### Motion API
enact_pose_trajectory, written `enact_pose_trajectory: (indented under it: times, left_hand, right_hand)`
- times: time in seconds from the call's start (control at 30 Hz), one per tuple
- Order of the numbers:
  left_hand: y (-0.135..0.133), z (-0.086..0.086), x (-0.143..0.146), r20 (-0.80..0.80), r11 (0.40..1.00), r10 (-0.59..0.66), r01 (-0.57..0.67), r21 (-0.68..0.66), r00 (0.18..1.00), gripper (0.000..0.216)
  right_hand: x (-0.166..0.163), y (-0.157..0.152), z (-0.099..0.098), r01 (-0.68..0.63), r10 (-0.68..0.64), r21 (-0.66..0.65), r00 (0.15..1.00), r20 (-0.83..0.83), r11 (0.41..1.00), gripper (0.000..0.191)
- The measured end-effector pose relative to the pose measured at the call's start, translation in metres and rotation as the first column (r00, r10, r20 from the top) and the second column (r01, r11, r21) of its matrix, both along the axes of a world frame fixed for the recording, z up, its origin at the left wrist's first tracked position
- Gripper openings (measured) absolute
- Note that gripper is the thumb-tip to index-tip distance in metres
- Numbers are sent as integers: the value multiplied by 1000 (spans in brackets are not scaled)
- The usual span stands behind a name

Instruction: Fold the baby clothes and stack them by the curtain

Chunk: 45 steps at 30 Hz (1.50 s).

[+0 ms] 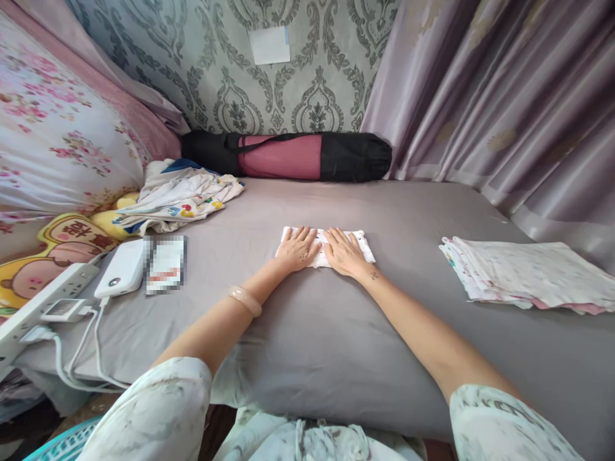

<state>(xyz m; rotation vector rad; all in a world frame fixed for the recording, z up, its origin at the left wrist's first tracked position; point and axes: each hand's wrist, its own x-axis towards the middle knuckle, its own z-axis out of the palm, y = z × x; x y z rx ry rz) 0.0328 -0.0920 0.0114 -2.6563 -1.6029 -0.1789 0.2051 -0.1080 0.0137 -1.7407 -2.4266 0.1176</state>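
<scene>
A small folded white cloth with a faint print lies on the grey bed sheet in front of me. My left hand rests flat on its left half, fingers stretched out. My right hand lies flat on its right half, fingers spread, close beside the left hand. Neither hand grips anything. A pale bangle sits on my left wrist.
A stack of folded printed cloths lies at the right. A heap of unfolded clothes sits at the back left. A white power bank, a phone, a power strip and cables lie at the left. A rolled mat lies along the wall.
</scene>
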Motion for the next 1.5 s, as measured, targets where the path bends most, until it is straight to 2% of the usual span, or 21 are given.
enact_pose_trajectory:
  times: [0.13, 0.3, 0.47, 0.6, 0.77, 1.03, 1.13, 1.23, 1.37, 1.5]
  left_hand:
    - [1, 4, -1, -6, 1000, -21, 21, 0, 1000, 58]
    - [-1, 5, -7, 22, 999, 14, -15, 44, 1000, 61]
    - [-2, 1, -7, 26, 999, 38, -39, 11, 999, 62]
    - [0, 4, -9, 26, 999, 29, -28, -18, 999, 61]
    - [2, 4, -22, 33, 998, 50, -49, -25, 998, 62]
    - [9, -4, -29, 70, 994, 75, -68, -91, 995, 64]
    - [9, -1, -39, 111, 987, 101, -85, -137, 989, 60]
    - [5, 1, -56, 145, 988, 108, -89, -128, 984, 59]
    - [-3, 0, -72, 149, 988, 95, -75, -132, 984, 57]
    - [-7, -3, -73, 137, 993, 74, -60, -104, 988, 56]
  right_hand:
    - [2, 0, 3, -7, 8, -25, 1000, 10, 1000, 55]
    - [9, -2, 3, 48, -48, 24, 998, 29, 999, 56]
    - [9, -3, -2, 50, -50, 25, 998, 23, 998, 56]
    - [12, -1, 2, 38, -38, -14, 999, 18, 999, 56]
    - [26, 0, 4, 105, -108, 45, 993, 58, 993, 59]
    - [36, 1, -4, 125, -123, -18, 991, 53, 992, 62]
    - [44, 2, 3, 105, -103, -44, 994, 42, 993, 63]
    - [54, 0, 8, 98, -98, 11, 994, 45, 995, 63]
    - [60, -5, -1, 78, -79, 8, 994, 76, 997, 63]
    - [61, -6, -5, 82, -81, -6, 993, 81, 997, 63]
